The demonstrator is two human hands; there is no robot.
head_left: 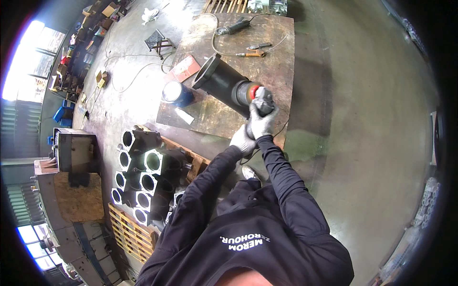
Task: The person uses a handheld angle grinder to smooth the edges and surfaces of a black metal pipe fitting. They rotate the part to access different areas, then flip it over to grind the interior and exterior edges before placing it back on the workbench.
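A black flanged metal cylinder (222, 81) lies on its side on the worn wooden worktable (267, 33), its square flange toward the far left. Against its near right end sits the red disc of an angle grinder (264, 99). My gloved right hand (264, 123) is closed around the grinder just behind its head. Lower and to the left, my gloved left hand (243, 141) grips the rear of the grinder's body, most of which the gloves hide. A dark cord runs off near my hands.
Left of the cylinder stand a blue can (178, 94) and a flat red box (183, 69). Toward the far side lie another grinder (233, 27) and an orange-handled air tool (251, 54) with a hose. Several similar cylinders (152, 162) are stacked on a pallet at left.
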